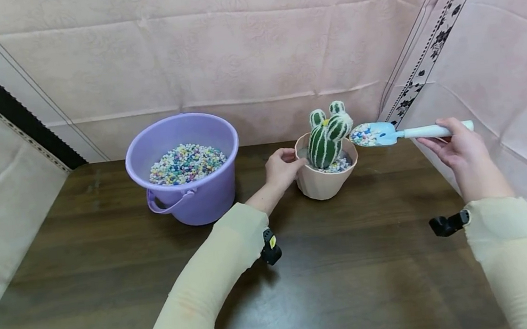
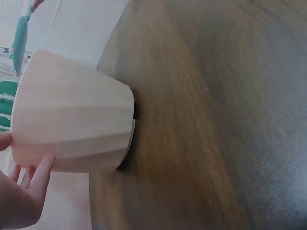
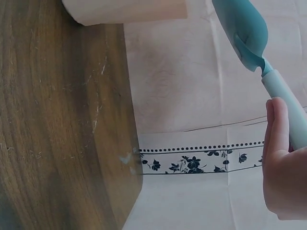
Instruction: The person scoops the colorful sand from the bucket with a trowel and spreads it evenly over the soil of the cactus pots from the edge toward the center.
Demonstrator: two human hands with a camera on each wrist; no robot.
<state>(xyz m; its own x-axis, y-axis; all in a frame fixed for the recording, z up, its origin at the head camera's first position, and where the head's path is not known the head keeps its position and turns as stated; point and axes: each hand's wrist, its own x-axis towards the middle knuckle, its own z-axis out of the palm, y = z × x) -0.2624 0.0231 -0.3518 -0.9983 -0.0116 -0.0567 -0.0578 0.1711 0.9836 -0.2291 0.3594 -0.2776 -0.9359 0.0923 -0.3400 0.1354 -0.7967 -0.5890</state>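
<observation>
A green crocheted cactus (image 1: pixel 323 148) with white stripes stands in a beige flowerpot (image 1: pixel 322 184), with small pale pebbles (image 1: pixel 338 166) around its base. At the pot's left rim, my left hand (image 1: pixel 280 173) pinches the edge; the left wrist view shows its fingers against the faceted wall (image 2: pixel 72 110). My right hand (image 1: pixel 466 156) grips the pale handle of a light blue hand trowel (image 1: pixel 387 134). Colourful pebbles (image 1: pixel 363 135) lie in the trowel's blade, its tip right at the pot's right rim beside the cactus. From the right wrist view, the blade's underside (image 3: pixel 249 33) shows.
Left of the pot stands a purple bucket (image 1: pixel 209 198), partly filled with multicoloured pebbles (image 1: pixel 188 163), its handle hanging in front. Everything rests on a dark wooden table (image 1: pixel 333 275). Pale patterned cloth (image 1: pixel 242 54) rises behind and at both sides.
</observation>
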